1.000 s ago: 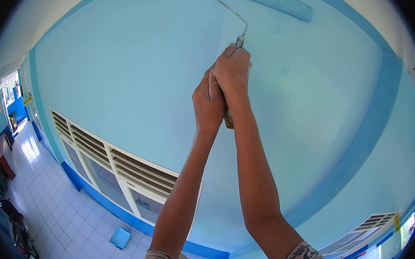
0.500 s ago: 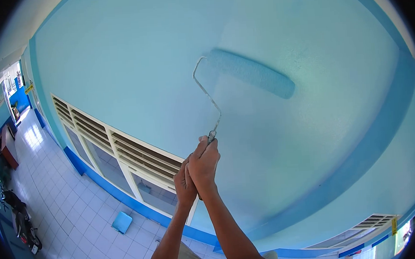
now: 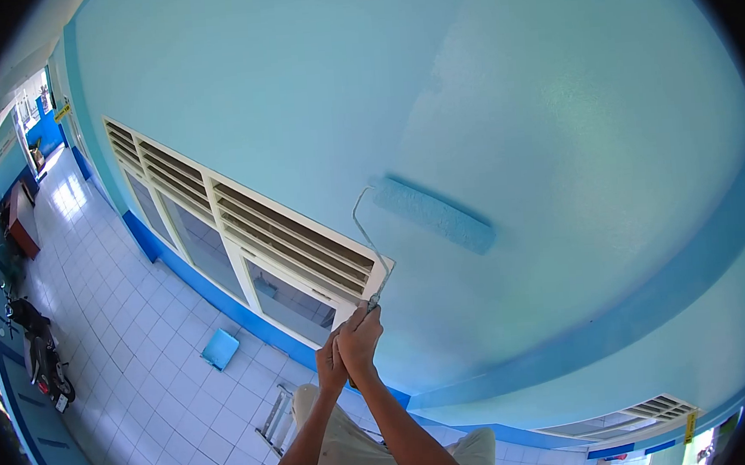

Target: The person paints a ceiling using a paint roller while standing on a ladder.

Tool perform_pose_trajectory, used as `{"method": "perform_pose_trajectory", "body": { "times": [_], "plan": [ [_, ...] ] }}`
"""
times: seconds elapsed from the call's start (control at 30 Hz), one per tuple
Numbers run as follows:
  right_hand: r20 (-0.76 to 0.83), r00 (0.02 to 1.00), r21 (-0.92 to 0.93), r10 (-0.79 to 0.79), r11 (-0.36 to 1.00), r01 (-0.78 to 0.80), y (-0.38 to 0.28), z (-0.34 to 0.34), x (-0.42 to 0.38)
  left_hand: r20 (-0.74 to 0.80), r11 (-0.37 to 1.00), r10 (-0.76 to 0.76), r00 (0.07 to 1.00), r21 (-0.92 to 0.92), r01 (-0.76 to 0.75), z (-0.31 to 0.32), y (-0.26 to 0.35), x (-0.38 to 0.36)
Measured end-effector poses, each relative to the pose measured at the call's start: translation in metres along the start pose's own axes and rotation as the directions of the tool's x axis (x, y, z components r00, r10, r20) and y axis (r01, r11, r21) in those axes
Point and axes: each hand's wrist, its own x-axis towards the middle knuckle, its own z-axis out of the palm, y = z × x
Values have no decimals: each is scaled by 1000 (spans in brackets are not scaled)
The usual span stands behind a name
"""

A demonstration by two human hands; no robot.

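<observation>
A paint roller (image 3: 430, 215), its sleeve coated in blue paint, lies flat against the light blue wall (image 3: 554, 116). Its wire frame runs down toward seven o'clock into both hands. The right hand (image 3: 361, 337) and left hand (image 3: 331, 367) are stacked, fingers clamped around the handle, arms stretched forward. A blue tray (image 3: 220, 348) sits on the tiled floor (image 3: 140, 370) at nine o'clock, its contents unclear.

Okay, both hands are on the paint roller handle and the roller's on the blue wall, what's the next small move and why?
Probably push the paint roller back up the wall. Both hands, left hand and right hand, grip the handle low near the body, and the roller sleeve sits at the lower part of the wet-looking strip, close to the window frame.
</observation>
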Motion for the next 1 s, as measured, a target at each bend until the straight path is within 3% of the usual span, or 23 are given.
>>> {"method": "perform_pose_trajectory", "body": {
  "times": [0.1, 0.23, 0.3, 0.43, 0.67, 0.77, 1.0],
  "plan": [
    [38, 994, -13, 105, 994, -105, 19, 4, -18, 4, 998, -51, 999, 24, 51, -13, -19, -18],
    [0, 998, -30, 59, 998, -59, 48, 11, -38, 15, 990, -129, 991, 54, 129, -25, -34, -40],
    [34, 981, -73, 191, 979, -188, 58, 13, -44, 18, 984, -165, 986, 65, 164, -29, -38, -48],
    [38, 970, -125, 241, 964, -235, 71, 14, -57, -10, 955, -257, 966, 147, 256, -35, -38, -61],
    [47, 973, -20, 225, 974, -225, 47, 10, -52, -12, 975, -157, 987, 156, 157, -35, -13, -48],
    [34, 986, 31, 163, 986, -164, 22, 9, -35, -28, 990, -35, 999, 136, 39, -29, -2, -28],
    [-9, 1000, 87, 21, 996, -20, -76, -2, 18, 26, 996, 83, 996, 24, -84, -10, 70, 39]
  ]
}}
